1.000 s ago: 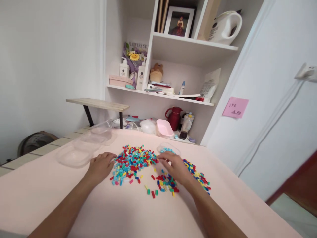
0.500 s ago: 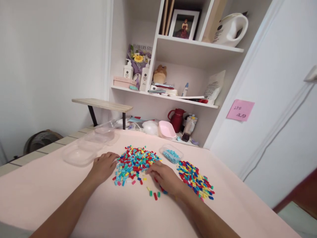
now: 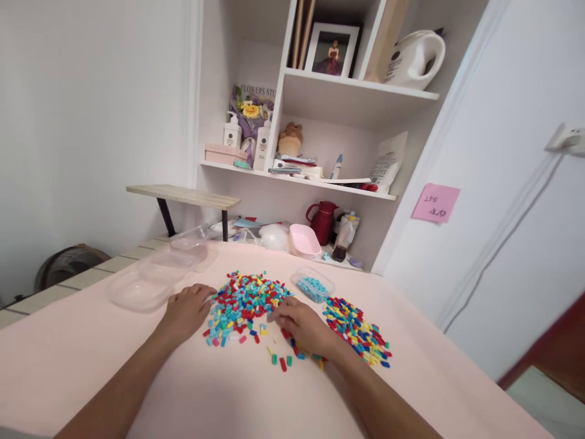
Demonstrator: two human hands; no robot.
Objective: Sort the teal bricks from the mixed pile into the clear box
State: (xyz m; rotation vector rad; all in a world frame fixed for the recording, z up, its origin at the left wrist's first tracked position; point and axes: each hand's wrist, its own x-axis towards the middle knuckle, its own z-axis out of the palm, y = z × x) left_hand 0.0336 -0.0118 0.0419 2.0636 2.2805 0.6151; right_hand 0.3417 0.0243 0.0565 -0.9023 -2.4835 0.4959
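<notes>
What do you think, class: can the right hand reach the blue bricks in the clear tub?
Probably yes: the clear tub seems open, just beyond the right hand, and nothing tall blocks the blue bricks.

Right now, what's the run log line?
left hand: at multicoloured plastic brick pile; right hand: over smaller multicoloured cluster; clear plastic tray: holding light-blue bricks

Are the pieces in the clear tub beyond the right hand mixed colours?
No, the tub holds pieces that all look light blue.

Small red, blue, yellow and green bricks (image 3: 249,299) lie jumbled and shallowly heaped between the left fingers (image 3: 206,292) and right fingers (image 3: 280,312); a few strays (image 3: 283,364) lie just short of the latter.
</notes>
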